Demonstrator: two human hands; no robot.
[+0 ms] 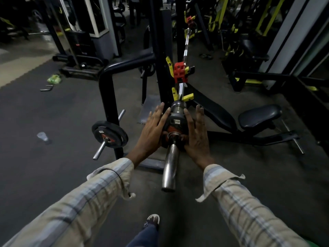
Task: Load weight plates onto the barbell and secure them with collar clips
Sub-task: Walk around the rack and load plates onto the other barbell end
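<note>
A chrome barbell (170,168) rests on the rack and its near sleeve points at me. A small black weight plate (175,122) with a red centre sits on that sleeve, close to the inner shoulder. My left hand (153,129) lies flat against the plate's left side, fingers spread. My right hand (196,134) presses its right side the same way. A red collar clip (179,72) hangs on the rack by the bar, and another red clip (189,19) shows at the far end.
The black rack upright (160,50) with yellow hooks stands just left of the bar. A storage peg (106,139) at the left carries black plates. A bench seat (260,115) is on the right. A green bag (54,79) and small litter lie on the dark floor.
</note>
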